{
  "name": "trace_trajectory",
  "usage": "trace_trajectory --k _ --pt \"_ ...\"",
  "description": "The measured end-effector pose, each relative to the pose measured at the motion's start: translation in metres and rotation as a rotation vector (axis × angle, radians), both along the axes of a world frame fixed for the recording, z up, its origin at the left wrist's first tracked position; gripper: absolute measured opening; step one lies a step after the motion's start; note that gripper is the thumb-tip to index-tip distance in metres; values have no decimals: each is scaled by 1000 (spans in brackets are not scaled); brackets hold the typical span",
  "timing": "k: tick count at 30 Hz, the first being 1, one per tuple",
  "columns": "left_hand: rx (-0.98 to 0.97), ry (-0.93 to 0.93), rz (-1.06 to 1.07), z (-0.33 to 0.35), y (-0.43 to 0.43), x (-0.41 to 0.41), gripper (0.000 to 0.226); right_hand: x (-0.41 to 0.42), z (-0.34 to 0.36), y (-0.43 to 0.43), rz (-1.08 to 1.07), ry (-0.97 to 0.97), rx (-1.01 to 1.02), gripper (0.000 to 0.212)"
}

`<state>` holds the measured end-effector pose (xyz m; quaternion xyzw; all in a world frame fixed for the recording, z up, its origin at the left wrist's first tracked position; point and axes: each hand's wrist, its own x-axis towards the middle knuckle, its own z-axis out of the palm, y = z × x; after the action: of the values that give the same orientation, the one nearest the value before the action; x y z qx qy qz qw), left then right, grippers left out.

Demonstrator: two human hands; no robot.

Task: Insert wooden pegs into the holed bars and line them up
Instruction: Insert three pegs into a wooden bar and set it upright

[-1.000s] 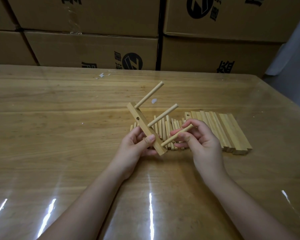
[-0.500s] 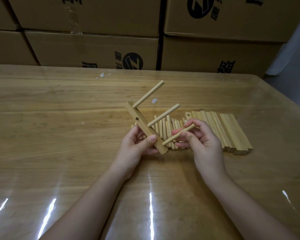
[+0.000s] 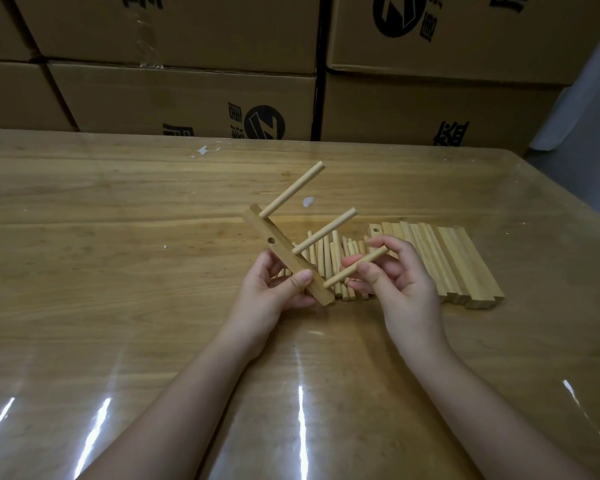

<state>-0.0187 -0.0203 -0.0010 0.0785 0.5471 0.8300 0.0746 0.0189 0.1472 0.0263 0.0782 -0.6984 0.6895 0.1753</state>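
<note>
- Works over a glossy tabletop [image 3: 118, 271], with stacked cartons [image 3: 187, 98] behind its far edge.
- Has a row of bars [image 3: 458, 265] lying side by side on the tabletop to the right, none showing a peg. By the look of it, this is the bulk of the job and is not yet begun.
- Has a heap of loose pegs [image 3: 326, 261] just left of that row, behind the hands, seemingly plenty to fit.
- Grips one bar [image 3: 281, 252] by its lower end in the left hand [image 3: 274, 292], thumb across the near face and fingers curled behind. Holds it off the tabletop, tilted, with the top leaning left and away.
- Pinches a third peg [image 3: 336, 278] between thumb and fingertips of the right hand [image 3: 402, 282], with nothing else in that hand.
- Shows two pegs already seated in this bar: a top peg [image 3: 291, 189] near the upper end and a middle peg [image 3: 324, 231] about halfway down. Both jut up to the right, roughly parallel.
- Holds the third peg's tip at the bar's lower end, angled much like the other two. Touching or just short; cannot tell whether it has entered.
- Leaves a side hole [image 3: 271, 241] open between the top and middle pegs, on the near face; unclear whether it takes a peg.
- Judges this bar close to done, with no pegged bar set down in view and the lining-up not yet started.
</note>
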Motion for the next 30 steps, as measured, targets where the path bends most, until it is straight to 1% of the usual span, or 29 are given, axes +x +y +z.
trace_trajectory --k 3,4,7,10,13,20,23,26,30 --pt "38 -16 7 -1 -1 -2 44 0 -3 0 16 -31 -31 51" --pt "57 -22 4 0 -1 -2 43 -1 -4 0 15 -46 -29 54" --pt "98 -36 -4 1 -4 -3 43 -1 -4 -1 31 -98 53 46" --pt "88 -42 7 2 -4 -2 42 -1 -8 -5 77 -149 109 37" --pt "77 -55 14 3 -3 -1 42 -1 -10 -7 77 -153 162 31" --pt "85 -93 5 3 -3 -2 41 -5 -10 1 -26 -123 288 30" --pt "131 -130 30 5 -3 -4 39 -9 -7 10 -86 -117 282 30" --pt "213 -179 60 6 -5 -6 39 -12 -6 19 -111 -116 268 26" --pt "226 -137 102 3 -9 -8 32 -15 -7 24 -124 -113 235 24"
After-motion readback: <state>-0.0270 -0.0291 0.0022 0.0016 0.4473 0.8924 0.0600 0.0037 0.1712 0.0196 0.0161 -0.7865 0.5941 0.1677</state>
